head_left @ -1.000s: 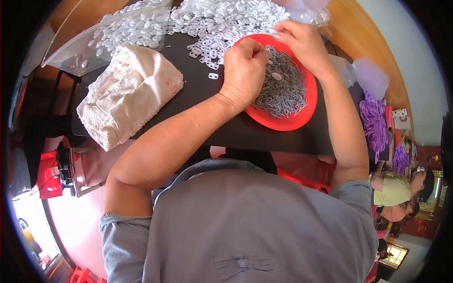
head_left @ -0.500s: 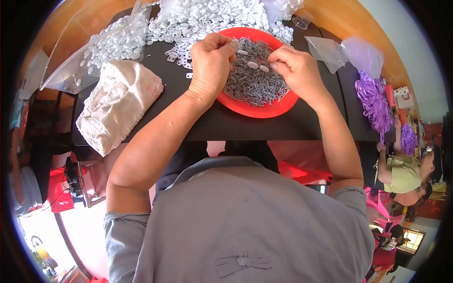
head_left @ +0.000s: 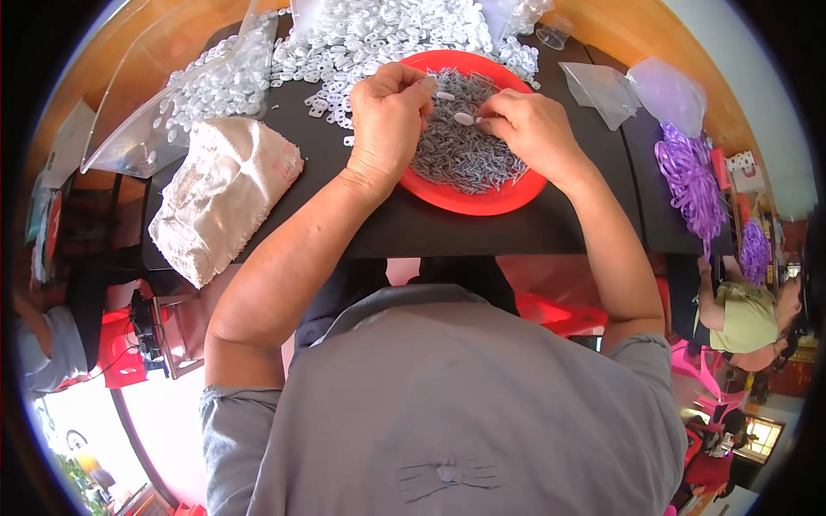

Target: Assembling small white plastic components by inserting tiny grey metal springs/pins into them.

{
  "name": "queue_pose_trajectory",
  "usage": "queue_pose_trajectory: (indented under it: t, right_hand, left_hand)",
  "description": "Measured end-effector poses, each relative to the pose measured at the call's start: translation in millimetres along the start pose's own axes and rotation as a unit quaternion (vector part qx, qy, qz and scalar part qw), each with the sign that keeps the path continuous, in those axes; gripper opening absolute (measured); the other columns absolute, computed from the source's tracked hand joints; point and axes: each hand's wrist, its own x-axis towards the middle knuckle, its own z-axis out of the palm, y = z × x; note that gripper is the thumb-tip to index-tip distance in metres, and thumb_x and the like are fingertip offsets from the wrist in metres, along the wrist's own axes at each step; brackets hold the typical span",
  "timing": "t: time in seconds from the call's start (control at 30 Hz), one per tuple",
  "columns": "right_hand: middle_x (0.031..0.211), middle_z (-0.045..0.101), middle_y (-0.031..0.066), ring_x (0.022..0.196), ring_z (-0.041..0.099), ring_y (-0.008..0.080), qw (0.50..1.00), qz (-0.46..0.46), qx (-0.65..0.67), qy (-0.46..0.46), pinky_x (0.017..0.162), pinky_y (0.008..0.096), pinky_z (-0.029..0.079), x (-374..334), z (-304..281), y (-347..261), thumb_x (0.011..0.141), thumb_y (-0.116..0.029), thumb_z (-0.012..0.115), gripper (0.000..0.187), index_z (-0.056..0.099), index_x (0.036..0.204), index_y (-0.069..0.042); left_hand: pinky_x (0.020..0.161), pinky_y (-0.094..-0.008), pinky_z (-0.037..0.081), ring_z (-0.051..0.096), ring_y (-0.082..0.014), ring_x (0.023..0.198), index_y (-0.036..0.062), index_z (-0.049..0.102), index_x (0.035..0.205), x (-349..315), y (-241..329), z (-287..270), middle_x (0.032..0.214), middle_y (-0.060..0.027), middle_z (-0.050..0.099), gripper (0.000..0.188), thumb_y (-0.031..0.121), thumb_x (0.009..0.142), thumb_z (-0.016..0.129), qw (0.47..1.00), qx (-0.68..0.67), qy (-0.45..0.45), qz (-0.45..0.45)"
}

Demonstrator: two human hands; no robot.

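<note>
Hands now closer together over the red dish than a second ago, when the left lay flat on the grey heap and the right sat at the dish's far rim. Suggests picking has given way to fitting pieces together. Left hand above the dish's left edge, fingers curled, thumb and forefinger pinching a small white piece. Right hand over the dish's right half, fingertips nipping another white piece. Grey metal bits heaped inside the dish. Beyond the dish, white plastic parts strewn wide; left of the dish, a cloth sack.
</note>
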Motion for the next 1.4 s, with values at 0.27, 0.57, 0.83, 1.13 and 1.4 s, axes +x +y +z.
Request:
queue_pose_trajectory:
  t: [0.27,0.57,0.83,1.13,1.4]
  right_hand:
    - [0.084,0.064,0.0095,0.079,0.063,0.0319,1.000,0.002,-0.008,0.004,0.069,0.0409,0.047,-4.9,-0.3,-6.0,0.080,-0.017,0.068,0.013,0.063,0.086,-0.007]
    - [0.074,0.061,-0.0013,0.066,0.055,0.0059,0.865,0.157,0.473,0.052,0.057,0.0201,0.038,35.2,-17.6,-26.6,0.089,-0.014,0.063,0.009,0.064,0.091,-0.005]
    - [0.078,0.062,0.0016,0.068,0.058,0.0095,0.832,0.161,0.524,0.084,0.060,0.0214,0.040,44.3,-5.8,-41.0,0.089,-0.013,0.062,0.010,0.063,0.091,-0.003]
    - [0.081,0.063,0.0024,0.070,0.060,0.0104,0.809,0.138,0.566,0.082,0.059,0.0220,0.043,37.0,-6.3,-42.7,0.091,-0.008,0.060,0.009,0.063,0.096,-0.001]
    - [0.081,0.064,0.0038,0.071,0.061,0.0112,0.806,0.142,0.569,0.087,0.058,0.0226,0.045,35.5,-5.2,-45.0,0.090,-0.007,0.062,0.009,0.064,0.096,0.000]
  left_hand:
    - [0.042,-0.0211,0.035,0.048,-0.0066,0.052,0.0017,0.064,0.085,-1.0,-0.5,-2.2,0.065,-0.0003,0.057,0.012,0.013,0.089,0.064,1.000,0.007,-0.016,0.003]
    - [0.047,-0.0236,0.040,0.049,-0.0084,0.051,-0.0028,0.063,0.086,-2.8,7.7,-2.1,0.064,-0.0030,0.057,0.011,0.008,0.087,0.063,0.999,-0.023,-0.023,-0.011]
    - [0.046,-0.0232,0.039,0.050,-0.0085,0.051,-0.0020,0.063,0.086,-5.6,10.6,-3.8,0.063,-0.0031,0.057,0.014,0.012,0.087,0.062,0.998,-0.054,-0.022,-0.021]
    - [0.046,-0.0228,0.039,0.050,-0.0090,0.052,-0.0025,0.062,0.085,-5.0,10.1,-3.5,0.063,-0.0034,0.057,0.017,0.014,0.087,0.062,0.997,-0.070,-0.013,-0.005]
    - [0.049,-0.0235,0.041,0.051,-0.0095,0.054,-0.0035,0.061,0.086,-7.3,13.7,-1.8,0.065,-0.0039,0.058,0.018,0.014,0.089,0.062,0.999,-0.048,-0.001,-0.002]
